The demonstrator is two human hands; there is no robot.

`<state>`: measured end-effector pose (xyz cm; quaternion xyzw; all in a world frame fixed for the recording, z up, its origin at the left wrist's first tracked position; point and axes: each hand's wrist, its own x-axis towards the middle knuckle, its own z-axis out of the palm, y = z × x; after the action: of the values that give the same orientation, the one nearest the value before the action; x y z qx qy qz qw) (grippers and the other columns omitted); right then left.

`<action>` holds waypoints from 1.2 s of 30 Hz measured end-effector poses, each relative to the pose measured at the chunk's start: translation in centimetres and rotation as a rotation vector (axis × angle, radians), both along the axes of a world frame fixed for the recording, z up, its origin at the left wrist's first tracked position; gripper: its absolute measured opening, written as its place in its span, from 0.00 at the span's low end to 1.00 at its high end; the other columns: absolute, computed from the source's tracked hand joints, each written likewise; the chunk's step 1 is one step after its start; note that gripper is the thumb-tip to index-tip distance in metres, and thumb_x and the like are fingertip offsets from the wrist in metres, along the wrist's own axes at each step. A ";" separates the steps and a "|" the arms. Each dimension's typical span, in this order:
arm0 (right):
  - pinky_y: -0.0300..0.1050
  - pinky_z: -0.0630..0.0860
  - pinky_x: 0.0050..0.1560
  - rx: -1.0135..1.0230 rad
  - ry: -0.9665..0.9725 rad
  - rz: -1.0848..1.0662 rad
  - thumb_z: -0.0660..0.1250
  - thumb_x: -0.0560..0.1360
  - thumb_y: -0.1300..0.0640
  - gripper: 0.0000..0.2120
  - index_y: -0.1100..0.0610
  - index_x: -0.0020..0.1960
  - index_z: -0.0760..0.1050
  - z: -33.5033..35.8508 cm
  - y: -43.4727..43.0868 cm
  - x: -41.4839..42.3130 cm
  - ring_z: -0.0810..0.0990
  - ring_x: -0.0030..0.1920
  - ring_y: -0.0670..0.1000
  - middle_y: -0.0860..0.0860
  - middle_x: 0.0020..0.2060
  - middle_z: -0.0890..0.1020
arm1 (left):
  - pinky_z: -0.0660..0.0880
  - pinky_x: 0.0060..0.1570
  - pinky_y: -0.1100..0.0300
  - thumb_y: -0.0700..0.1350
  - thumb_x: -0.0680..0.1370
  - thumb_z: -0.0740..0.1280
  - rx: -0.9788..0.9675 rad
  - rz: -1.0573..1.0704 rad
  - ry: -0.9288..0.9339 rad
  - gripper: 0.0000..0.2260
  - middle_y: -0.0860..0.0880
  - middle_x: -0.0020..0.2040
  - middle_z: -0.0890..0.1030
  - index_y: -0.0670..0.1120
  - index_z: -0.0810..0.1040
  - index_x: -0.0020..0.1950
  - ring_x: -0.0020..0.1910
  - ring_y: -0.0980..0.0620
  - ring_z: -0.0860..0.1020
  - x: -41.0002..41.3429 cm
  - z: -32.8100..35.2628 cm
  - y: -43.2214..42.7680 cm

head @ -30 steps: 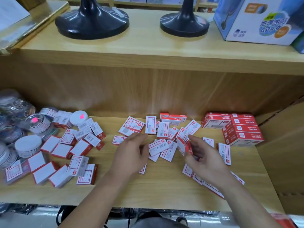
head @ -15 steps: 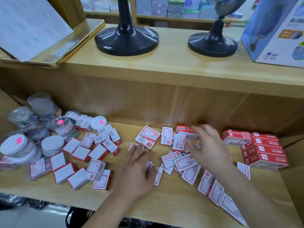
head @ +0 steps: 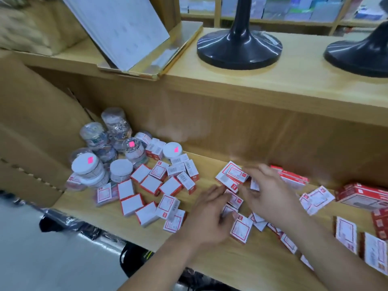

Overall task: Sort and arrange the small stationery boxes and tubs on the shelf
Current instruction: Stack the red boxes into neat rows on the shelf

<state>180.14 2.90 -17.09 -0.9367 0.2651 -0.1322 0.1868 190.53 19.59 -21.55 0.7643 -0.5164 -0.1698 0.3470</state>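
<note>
Evidently light and stiff, the small stationery boxes [head: 241, 227] lie scattered mid-shelf [head: 241, 269]; pinch them by the long edges. The left hand [head: 207, 215] has its grip spread flat and empty; the right hand [head: 270, 194] is too blurred to tell.

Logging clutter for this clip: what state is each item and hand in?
Small boxes: loose, scattered, unsorted.
Tubs: lidded, clustered at left, some stacked.
Large red boxes: closed, stacked at right.
Left hand: open, fingers on small boxes.
Right hand: over small boxes, blurred, grip unclear.
Black stands: upright on upper shelf.
</note>
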 end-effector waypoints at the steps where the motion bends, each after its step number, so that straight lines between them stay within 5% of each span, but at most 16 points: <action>1: 0.53 0.79 0.53 0.006 0.054 0.001 0.70 0.75 0.46 0.21 0.49 0.66 0.76 -0.2 0.2 0.9 0.76 0.62 0.54 0.48 0.57 0.77 | 0.69 0.69 0.51 0.48 0.79 0.65 -0.031 -0.008 0.016 0.17 0.51 0.70 0.75 0.45 0.78 0.66 0.70 0.49 0.71 0.0 0.0 0.2; 6: 0.49 0.75 0.57 -0.084 0.235 -0.049 0.69 0.75 0.44 0.21 0.50 0.66 0.77 -0.6 0.2 3.5 0.74 0.63 0.55 0.50 0.57 0.82 | 0.75 0.62 0.54 0.42 0.78 0.60 -0.056 0.073 0.039 0.13 0.51 0.64 0.76 0.46 0.79 0.60 0.63 0.50 0.76 0.6 0.3 0.6; 9: 0.49 0.76 0.52 -0.032 0.142 -0.119 0.73 0.73 0.48 0.17 0.49 0.61 0.82 -0.1 -0.1 3.2 0.79 0.57 0.57 0.52 0.51 0.84 | 0.76 0.58 0.53 0.48 0.77 0.58 0.028 0.191 -0.072 0.16 0.49 0.66 0.74 0.47 0.76 0.63 0.61 0.46 0.76 1.6 1.0 -1.3; 16: 0.51 0.79 0.48 0.016 0.017 -0.269 0.74 0.71 0.43 0.16 0.45 0.57 0.82 1.8 0.4 -2.3 0.80 0.54 0.53 0.46 0.46 0.84 | 0.78 0.48 0.51 0.63 0.71 0.70 0.367 0.311 -0.132 0.25 0.49 0.54 0.70 0.47 0.74 0.59 0.52 0.43 0.79 2.7 2.4 -6.4; 22: 0.46 0.76 0.42 -0.059 0.123 -0.255 0.76 0.70 0.44 0.17 0.43 0.58 0.82 1.2 1.5 -4.0 0.81 0.47 0.53 0.48 0.40 0.81 | 0.77 0.38 0.55 0.70 0.65 0.66 0.224 0.381 -0.307 0.27 0.55 0.52 0.72 0.55 0.77 0.56 0.44 0.47 0.82 3.0 5.1 -5.5; 24: 0.40 0.77 0.44 0.074 -0.016 -0.259 0.75 0.73 0.45 0.17 0.44 0.60 0.81 1.5 1.6 -4.1 0.80 0.49 0.47 0.42 0.44 0.81 | 0.79 0.40 0.53 0.68 0.65 0.68 0.080 0.299 -0.233 0.25 0.56 0.53 0.71 0.57 0.77 0.58 0.45 0.50 0.82 2.5 6.2 -5.0; 26: 0.30 0.75 0.45 0.430 -0.294 -0.346 0.72 0.77 0.49 0.12 0.46 0.59 0.81 2.7 1.5 -4.3 0.81 0.49 0.40 0.35 0.45 0.84 | 0.80 0.43 0.53 0.64 0.65 0.70 -0.028 0.202 -0.097 0.25 0.58 0.53 0.72 0.59 0.77 0.60 0.47 0.56 0.82 1.2 7.3 -4.7; 29: 0.48 0.81 0.52 0.858 -0.532 -0.382 0.73 0.76 0.56 0.09 0.50 0.57 0.83 4.3 1.2 -5.5 0.86 0.48 0.51 0.47 0.47 0.87 | 0.79 0.47 0.59 0.58 0.67 0.77 -0.139 0.146 0.037 0.23 0.60 0.55 0.74 0.62 0.78 0.61 0.50 0.61 0.81 -1.8 7.7 -5.3; 31: 0.51 0.82 0.45 0.916 -0.624 -0.431 0.74 0.75 0.63 0.12 0.51 0.55 0.83 4.9 0.9 -7.2 0.85 0.42 0.54 0.56 0.46 0.86 | 0.80 0.46 0.60 0.52 0.67 0.81 -0.210 0.075 0.263 0.23 0.58 0.53 0.75 0.61 0.80 0.60 0.48 0.60 0.82 -3.8 7.5 -6.3; 33: 0.43 0.80 0.39 0.850 -0.650 -0.496 0.73 0.74 0.69 0.14 0.51 0.52 0.83 5.4 0.2 -9.6 0.83 0.39 0.51 0.58 0.46 0.85 | 0.79 0.42 0.61 0.50 0.69 0.81 -0.181 -0.062 0.355 0.18 0.55 0.52 0.77 0.57 0.82 0.58 0.42 0.59 0.82 -5.1 6.9 -7.6; 36: 0.31 0.75 0.42 0.527 -0.426 -0.394 0.72 0.73 0.70 0.19 0.46 0.51 0.83 6.5 -1.3 -14.1 0.80 0.40 0.42 0.44 0.42 0.85 | 0.78 0.47 0.59 0.56 0.74 0.74 -0.092 -0.192 0.088 0.13 0.58 0.51 0.78 0.54 0.81 0.56 0.43 0.61 0.79 -7.0 6.6 -9.8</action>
<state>166.01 1.57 -10.55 -0.7395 0.4200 -0.2843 0.4427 183.56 9.82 -14.90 0.6862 -0.5790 -0.2116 0.3862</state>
